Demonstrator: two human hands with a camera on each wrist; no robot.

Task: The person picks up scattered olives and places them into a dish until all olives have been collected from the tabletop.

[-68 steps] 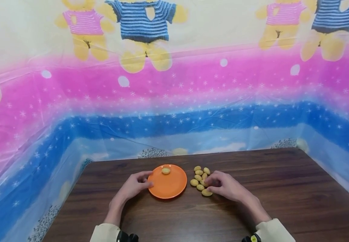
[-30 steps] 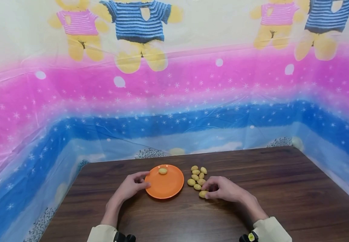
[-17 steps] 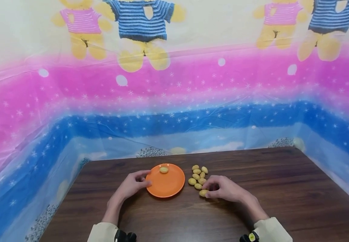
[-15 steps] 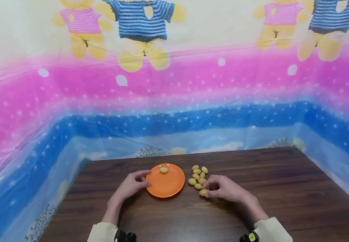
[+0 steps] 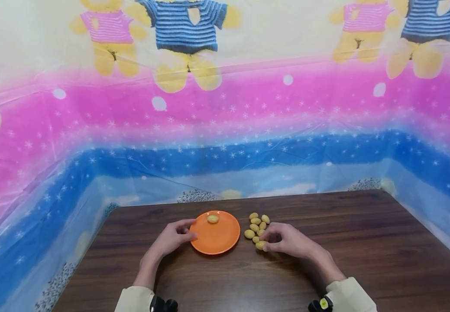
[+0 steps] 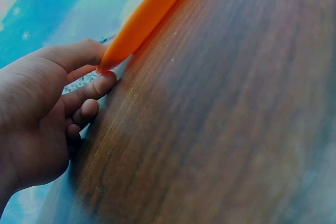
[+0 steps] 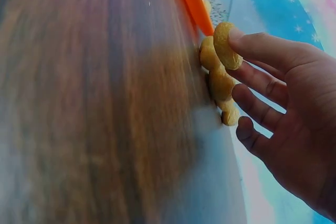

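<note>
My left hand (image 5: 169, 239) pinches the left rim of a round orange plate (image 5: 218, 239) between thumb and fingers; the left wrist view shows the plate edge-on, with its rim (image 6: 142, 22) at my fingertips. One yellow oval piece (image 5: 212, 219) lies near the plate's far edge. My right hand (image 5: 296, 242) pinches another yellow, rough-skinned, potato-like oval piece (image 7: 227, 45) between thumb and index finger, seemingly just off the table. Several similar pieces (image 5: 250, 234) lie in a loose group beyond it, right of the plate; my fingers partly hide some.
Everything rests on a dark brown wooden table (image 5: 225, 286). A printed cloth (image 5: 225, 156) in pink and blue, with bear figures, hangs behind and at both sides. Black wrist devices (image 5: 164, 304) sit at both cuffs.
My right hand has moved from the group to the nearest yellow piece, gripped it and shifted it slightly left and away from me. The left hand keeps hold of the plate.
</note>
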